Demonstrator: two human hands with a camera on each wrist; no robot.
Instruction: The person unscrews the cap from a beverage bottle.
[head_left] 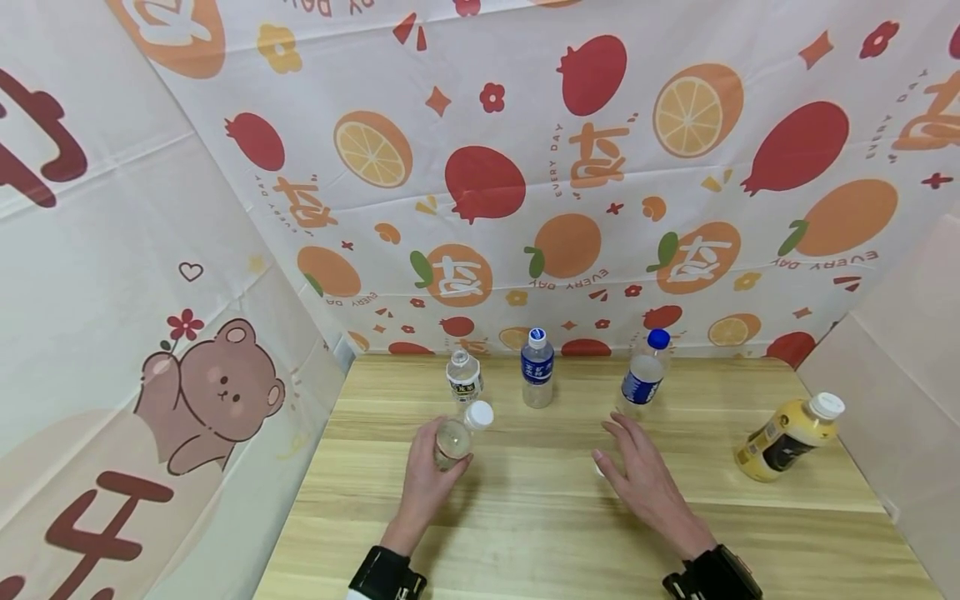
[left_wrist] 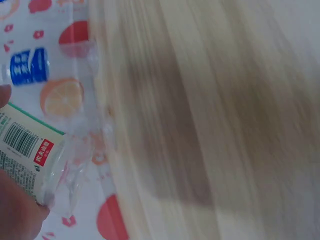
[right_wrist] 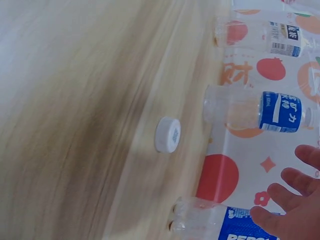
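Observation:
My left hand grips a clear plastic bottle with a white cap, its top leaning away to the right. In the left wrist view, that bottle shows a pale label with a barcode and a red square. My right hand is empty, fingers spread over the table. A loose white bottle cap lies on the wood near it, mostly hidden by the hand in the head view. Just beyond the right fingertips stands a Pepsi bottle with a blue cap.
An uncapped clear bottle stands behind the left hand. Beside it is a blue-labelled water bottle with a blue cap. A yellow juice bottle stands at the right. Fruit-printed cloth hangs along the back edge of the wooden table.

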